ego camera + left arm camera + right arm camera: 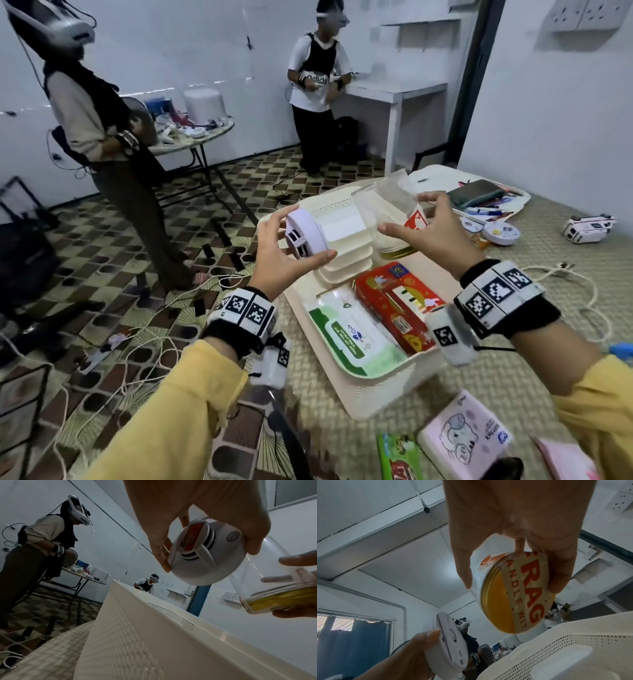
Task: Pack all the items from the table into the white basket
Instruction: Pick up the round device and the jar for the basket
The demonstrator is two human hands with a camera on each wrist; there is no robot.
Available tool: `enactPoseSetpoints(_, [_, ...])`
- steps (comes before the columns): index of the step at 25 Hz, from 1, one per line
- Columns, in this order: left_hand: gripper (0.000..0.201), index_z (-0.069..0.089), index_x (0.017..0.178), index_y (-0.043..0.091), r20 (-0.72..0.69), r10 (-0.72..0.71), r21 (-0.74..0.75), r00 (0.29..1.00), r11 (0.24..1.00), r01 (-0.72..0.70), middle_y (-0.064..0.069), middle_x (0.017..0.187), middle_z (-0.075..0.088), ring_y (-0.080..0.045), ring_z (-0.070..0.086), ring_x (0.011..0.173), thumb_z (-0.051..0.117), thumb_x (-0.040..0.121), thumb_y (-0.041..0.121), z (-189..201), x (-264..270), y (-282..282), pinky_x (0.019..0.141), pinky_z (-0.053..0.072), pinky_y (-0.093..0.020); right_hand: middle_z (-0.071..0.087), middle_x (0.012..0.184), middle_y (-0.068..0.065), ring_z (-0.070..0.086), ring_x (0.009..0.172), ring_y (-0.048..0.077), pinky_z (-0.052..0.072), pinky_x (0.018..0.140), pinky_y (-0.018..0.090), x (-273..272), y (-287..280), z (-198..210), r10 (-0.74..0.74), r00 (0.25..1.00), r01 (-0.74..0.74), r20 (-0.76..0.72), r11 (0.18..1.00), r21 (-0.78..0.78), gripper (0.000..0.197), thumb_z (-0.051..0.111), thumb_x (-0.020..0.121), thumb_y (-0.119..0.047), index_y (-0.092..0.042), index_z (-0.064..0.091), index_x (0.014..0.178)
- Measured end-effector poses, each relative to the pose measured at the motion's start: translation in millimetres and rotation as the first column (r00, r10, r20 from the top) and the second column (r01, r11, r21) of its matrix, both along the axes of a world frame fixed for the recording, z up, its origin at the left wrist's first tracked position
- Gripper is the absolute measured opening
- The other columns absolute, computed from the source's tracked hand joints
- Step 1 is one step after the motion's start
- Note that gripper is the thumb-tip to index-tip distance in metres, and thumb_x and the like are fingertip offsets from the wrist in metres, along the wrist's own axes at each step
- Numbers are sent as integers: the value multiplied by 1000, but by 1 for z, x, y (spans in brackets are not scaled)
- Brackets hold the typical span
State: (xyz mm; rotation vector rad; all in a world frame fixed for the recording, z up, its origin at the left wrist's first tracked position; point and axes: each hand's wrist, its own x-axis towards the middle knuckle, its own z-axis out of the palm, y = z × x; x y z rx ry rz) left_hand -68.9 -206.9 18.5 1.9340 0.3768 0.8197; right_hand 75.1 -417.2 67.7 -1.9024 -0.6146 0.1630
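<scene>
Your white basket (387,387) sits on the mat with a green wipes pack (356,337) and red box (397,305) inside, seen only from the head view. Above its far end, your right hand (435,233) grips a clear jar (383,205); its wrist camera alone shows the gold lid (505,609). Beside the jar, above the basket's left rim, your left hand (281,260) clasps a round white detector (306,234), orange sticker (193,536) showing only to its wrist camera.

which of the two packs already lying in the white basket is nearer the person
The green-and-white wet wipes pack, lying flat at the near end of the white basket. The red rectangular box lies beside it, further in, towards the held items.
</scene>
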Motion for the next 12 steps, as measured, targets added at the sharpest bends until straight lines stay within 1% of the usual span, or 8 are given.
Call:
enactPoseSetpoints(2, [89,46,129,36,-31,19,36,999,999,-18,6,127,39,7,40,113,91,52,38,-3,18,15,97,39,-16,45,97,-10,47,86,3,40,73,23,21,15,1,33,999,-34,-6,994,-101,77,82,68,-38,-19,33,124])
enactPoseSetpoints(3, [89,46,129,35,-44,19,43,999,999,-17,6,127,40,4,42,113,91,53,37,-5,27,23,96,39,-16,47,100,-7,48,89,7,40,74,25,31,23,0,43,999,-43,1,987,-154,78,83,67,-39,-18,33,123])
enactPoseSetpoints(5, [87,46,127,34,-66,6,19,998,1000,-5,8,124,47,-4,48,114,92,54,34,-10,40,36,98,44,-25,47,114,1,46,99,15,39,80,28,45,38,-9,90,996,-82,21,962,-262,83,84,63,-42,-16,34,124])
enactPoseSetpoints(6, [86,46,127,34,-76,-4,3,997,1000,4,10,121,51,-6,52,112,92,53,33,-13,48,43,97,47,-29,46,117,3,45,101,17,38,81,28,50,45,-16,118,993,-108,15,943,-314,84,85,62,-42,-16,34,124])
enactPoseSetpoints(8, [88,46,125,35,-103,-5,7,995,1000,5,8,120,55,-9,56,110,93,51,37,-21,61,57,95,50,-32,46,117,4,47,100,18,39,80,27,56,59,-35,166,986,-157,-15,898,-411,83,85,63,-42,-15,35,124])
enactPoseSetpoints(10, [90,45,126,33,-156,10,61,988,998,0,4,123,54,-13,55,112,93,50,39,-28,74,71,93,49,-27,50,124,8,50,101,20,44,80,28,58,70,-59,204,977,-212,-67,867,-452,84,85,62,-40,-15,35,125])
enactPoseSetpoints(11, [90,45,127,32,-186,14,97,983,995,4,2,124,52,-13,53,112,93,50,38,-31,80,79,91,47,-23,49,130,10,52,104,22,47,81,29,59,75,-71,228,969,-246,-94,856,-454,86,85,62,-40,-14,35,126])
enactPoseSetpoints(12, [91,44,128,31,-221,10,139,975,990,21,0,124,51,-14,52,112,93,51,37,-34,85,87,91,45,-22,48,134,11,53,109,23,47,84,29,59,80,-83,258,959,-281,-114,839,-466,87,85,62,-40,-12,34,127])
